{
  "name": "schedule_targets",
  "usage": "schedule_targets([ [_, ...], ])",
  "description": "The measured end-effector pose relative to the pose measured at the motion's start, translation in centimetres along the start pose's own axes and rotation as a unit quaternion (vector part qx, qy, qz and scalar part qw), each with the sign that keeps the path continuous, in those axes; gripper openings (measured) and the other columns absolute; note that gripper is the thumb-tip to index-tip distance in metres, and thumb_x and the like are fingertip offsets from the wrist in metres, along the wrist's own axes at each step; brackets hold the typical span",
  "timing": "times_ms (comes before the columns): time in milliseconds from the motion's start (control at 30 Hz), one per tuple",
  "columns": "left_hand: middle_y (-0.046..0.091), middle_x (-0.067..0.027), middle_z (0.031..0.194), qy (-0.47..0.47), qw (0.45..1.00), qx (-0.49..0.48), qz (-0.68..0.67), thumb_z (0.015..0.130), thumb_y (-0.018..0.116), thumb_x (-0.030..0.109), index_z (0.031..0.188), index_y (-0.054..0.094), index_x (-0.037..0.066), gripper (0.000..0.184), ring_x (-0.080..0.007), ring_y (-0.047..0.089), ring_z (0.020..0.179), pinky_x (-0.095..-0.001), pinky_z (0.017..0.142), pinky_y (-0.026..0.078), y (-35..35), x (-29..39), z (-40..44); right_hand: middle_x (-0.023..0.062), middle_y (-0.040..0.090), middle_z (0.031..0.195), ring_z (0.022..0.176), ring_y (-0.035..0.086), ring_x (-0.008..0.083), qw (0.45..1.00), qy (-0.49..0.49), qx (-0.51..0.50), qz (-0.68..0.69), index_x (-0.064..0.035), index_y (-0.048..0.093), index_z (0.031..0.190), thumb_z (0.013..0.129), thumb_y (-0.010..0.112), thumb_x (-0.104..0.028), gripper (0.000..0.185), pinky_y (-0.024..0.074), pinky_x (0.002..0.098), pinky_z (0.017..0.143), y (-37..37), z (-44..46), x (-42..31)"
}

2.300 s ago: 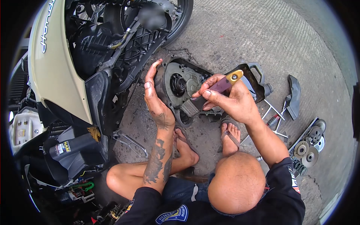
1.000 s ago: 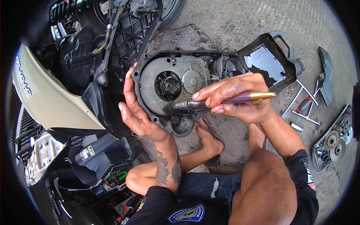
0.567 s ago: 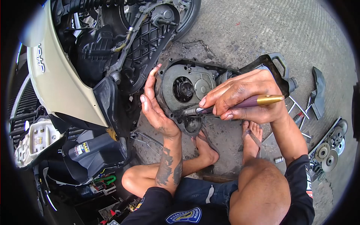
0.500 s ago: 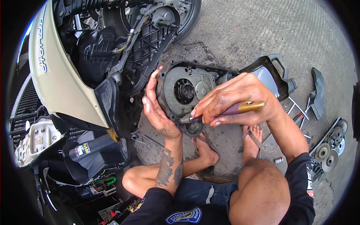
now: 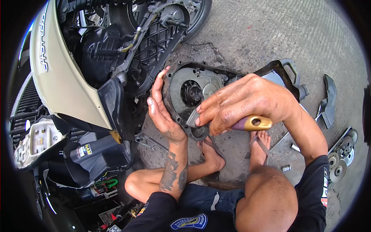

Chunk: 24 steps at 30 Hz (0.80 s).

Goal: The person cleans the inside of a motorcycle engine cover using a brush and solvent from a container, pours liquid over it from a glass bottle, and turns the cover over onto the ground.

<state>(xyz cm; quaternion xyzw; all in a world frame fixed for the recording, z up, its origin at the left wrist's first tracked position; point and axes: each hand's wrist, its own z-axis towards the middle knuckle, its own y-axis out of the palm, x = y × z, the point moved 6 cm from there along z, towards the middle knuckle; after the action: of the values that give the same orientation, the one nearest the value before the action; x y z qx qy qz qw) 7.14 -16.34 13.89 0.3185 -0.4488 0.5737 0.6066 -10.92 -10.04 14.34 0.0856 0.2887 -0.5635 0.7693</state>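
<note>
My left hand (image 5: 167, 120) is wrapped round the left edge of a grey metal engine cover (image 5: 178, 88), holding it tilted up in front of me. A round opening with a dark hub (image 5: 192, 93) shows in the cover's face. In my right hand (image 5: 253, 101) is a paintbrush, its purple and gold handle (image 5: 253, 123) pointing right and its metal ferrule (image 5: 192, 118) at the cover's lower part. The bristles are dark and hard to make out against the cover. My right fingers hide part of the cover's right side.
A cream scooter body panel (image 5: 63, 77) stands at left, beside the exposed engine casing (image 5: 150, 50) and wheel. A black and silver part (image 5: 288, 73) lies at right. Farther right are round metal parts (image 5: 340, 164) and a dark plastic piece (image 5: 328, 100). A small metal cylinder (image 5: 286, 168) rests near my knee.
My right hand has turned the brush, so its flat ferrule and the hole in the handle now face me. My left hand and the cover have barely moved.
</note>
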Motion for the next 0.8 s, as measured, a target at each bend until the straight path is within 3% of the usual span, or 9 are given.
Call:
schedule_targets([
  [167, 0.054, -0.0244, 0.139, -0.004, 1.0, 0.004, -0.015, 0.104, 0.017, 0.035, 0.133, 0.05, -0.012, 0.065, -0.031, 0.049, 0.131, -0.0436, 0.117, 0.032, -0.4, -0.6, 0.0, 0.0122, 0.075, 0.101, 0.1, 0.072, 0.0308, 0.997, 0.018, -0.023, 0.074, -0.0017, 0.071, 0.097, 0.079, 0.072, -0.005, 0.018, 0.0584, 0.0395, 0.083, -0.9, -0.5, -0.1],
  [300, 0.054, -0.0243, 0.139, 0.002, 1.0, 0.001, -0.003, 0.104, 0.017, 0.035, 0.134, 0.051, -0.011, 0.064, -0.031, 0.049, 0.132, -0.0438, 0.117, 0.031, -0.4, -0.5, -0.1, 0.0124, 0.074, 0.1, 0.1, 0.072, 0.029, 1.0, 0.013, 0.013, 0.017, -0.0021, 0.071, 0.097, 0.078, 0.073, -0.003, 0.019, 0.0586, 0.0389, 0.08, -2.2, -1.0, -0.3],
  [500, 0.055, -0.0238, 0.139, -0.006, 1.0, 0.001, -0.015, 0.104, 0.018, 0.034, 0.134, 0.052, -0.008, 0.062, -0.0312, 0.048, 0.133, -0.0442, 0.118, 0.03, -0.2, -0.4, -0.1, 0.0131, 0.074, 0.1, 0.096, 0.072, 0.0319, 0.999, 0.0, -0.028, 0.02, -0.0017, 0.071, 0.102, 0.077, 0.073, -0.003, 0.026, 0.0587, 0.038, 0.082, -0.4, -0.1, -1.2],
  [633, 0.055, -0.0244, 0.139, 0.036, 0.999, -0.007, 0.019, 0.104, 0.019, 0.033, 0.134, 0.053, -0.006, 0.06, -0.0315, 0.048, 0.133, -0.0446, 0.118, 0.029, -0.6, -0.5, 0.1, 0.0134, 0.075, 0.096, 0.095, 0.073, 0.031, 0.996, 0.079, -0.036, -0.018, -0.001, 0.072, 0.099, 0.079, 0.074, -0.003, 0.02, 0.0594, 0.038, 0.082, -1.8, -3.1, -0.6],
  [700, 0.055, -0.0248, 0.138, 0.041, 0.999, -0.006, -0.003, 0.105, 0.019, 0.033, 0.134, 0.054, -0.004, 0.058, -0.0317, 0.048, 0.133, -0.0449, 0.118, 0.029, -0.7, -0.7, -0.1, 0.0139, 0.075, 0.096, 0.097, 0.074, 0.0284, 0.979, 0.176, 0.053, -0.09, -0.0002, 0.072, 0.096, 0.082, 0.073, -0.001, 0.014, 0.0599, 0.0368, 0.083, -2.5, -5.2, 0.6],
  [767, 0.055, -0.0245, 0.139, 0.036, 0.999, -0.011, -0.005, 0.105, 0.019, 0.033, 0.134, 0.053, -0.005, 0.059, -0.0316, 0.048, 0.133, -0.0446, 0.118, 0.029, -0.5, -0.5, -0.2, 0.0133, 0.075, 0.099, 0.101, 0.073, 0.0241, 0.945, 0.241, 0.219, 0.018, 0.0004, 0.071, 0.097, 0.086, 0.072, 0.0, 0.011, 0.0595, 0.035, 0.086, -2.1, -7.7, 2.2],
  [800, 0.054, -0.0243, 0.139, 0.034, 0.999, -0.012, -0.006, 0.105, 0.019, 0.033, 0.135, 0.052, -0.006, 0.06, -0.0315, 0.048, 0.132, -0.0442, 0.118, 0.029, -0.2, -0.5, -0.1, 0.0124, 0.075, 0.102, 0.104, 0.071, 0.0212, 0.897, 0.268, 0.34, 0.093, 0.0012, 0.07, 0.099, 0.088, 0.072, -0.003, 0.012, 0.0587, 0.0337, 0.087, -1.2, -8.8, 3.0],
])
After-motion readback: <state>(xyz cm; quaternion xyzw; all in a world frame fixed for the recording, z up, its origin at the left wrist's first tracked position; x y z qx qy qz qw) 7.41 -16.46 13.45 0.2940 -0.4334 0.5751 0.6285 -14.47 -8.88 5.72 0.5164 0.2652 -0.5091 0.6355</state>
